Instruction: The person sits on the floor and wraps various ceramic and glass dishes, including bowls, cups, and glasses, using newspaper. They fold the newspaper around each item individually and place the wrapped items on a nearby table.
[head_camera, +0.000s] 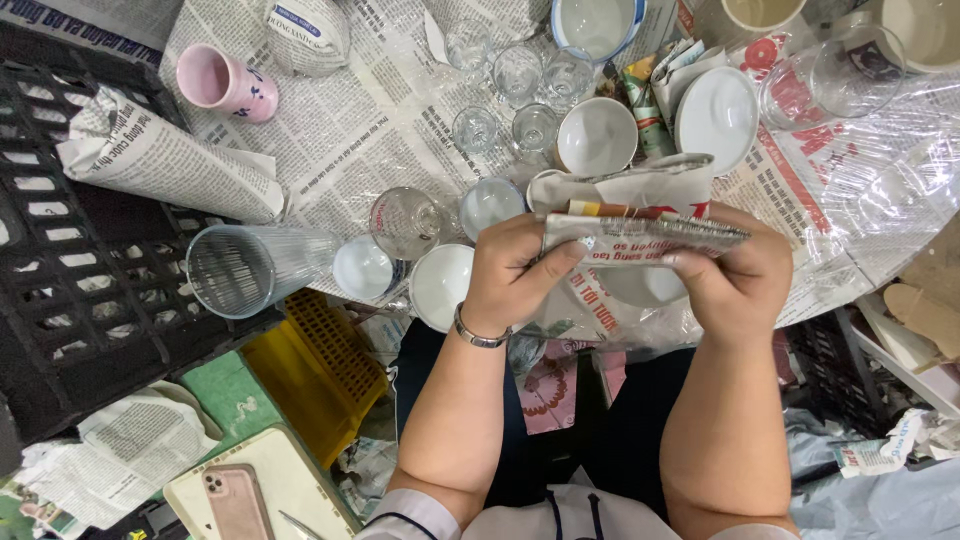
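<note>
Both hands are folding a sheet of newspaper (640, 235) around something hidden, over the near edge of the paper-covered table (350, 130). The left hand (515, 272) and right hand (735, 270) are curling their fingers closed on the fold; keeping the creases tight and even looks wise. A white bowl (597, 135), the small glasses (505, 100) and a ribbed tumbler (245, 268) are sitting empty.

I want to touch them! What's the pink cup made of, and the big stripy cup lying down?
The pink cup looks like glazed ceramic: solid colour, smooth and shiny. The ribbed tumbler lying on its side seems to be clear glass, since you can see through it, though clear plastic is possible.
</note>
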